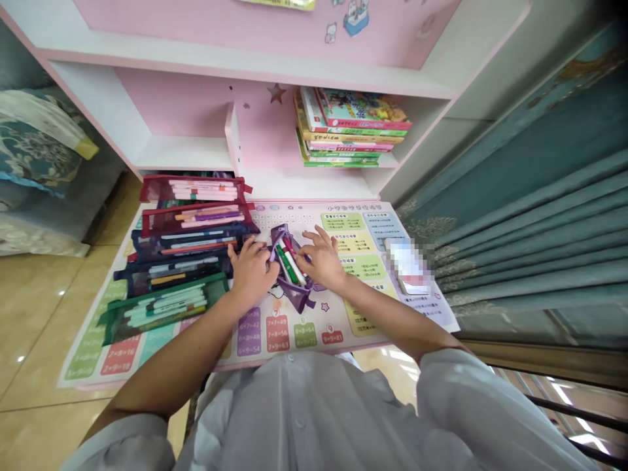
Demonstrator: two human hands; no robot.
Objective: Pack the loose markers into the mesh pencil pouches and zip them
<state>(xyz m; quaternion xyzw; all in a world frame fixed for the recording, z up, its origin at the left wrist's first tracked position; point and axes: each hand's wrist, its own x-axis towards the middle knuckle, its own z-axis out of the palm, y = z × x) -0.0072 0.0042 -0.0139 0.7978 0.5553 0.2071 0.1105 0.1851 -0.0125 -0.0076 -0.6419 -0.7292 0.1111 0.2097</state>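
A purple mesh pouch [298, 299] lies open in front of me, with green, white and red pens [290, 261] inside. My left hand [251, 271] is at the pouch's left edge, its fingers bent and spread. From the right, my right hand [324, 260] reaches over the pouch, its fingers apart and thumb near the pens. Whether either hand grips the fabric or a pen is too small to tell. Left of my left hand, a green mesh pouch [164, 309] with light pens lies below dark blue pouches [184, 243] and red pouches [196, 218].
The desk has a printed mat [304, 335] with times tables. A phone [408, 265], partly blurred, lies at the right. Books [350, 134] are stacked on the shelf behind. A teal curtain [540, 216] hangs at the right, and a cushioned seat [39, 150] stands at the left.
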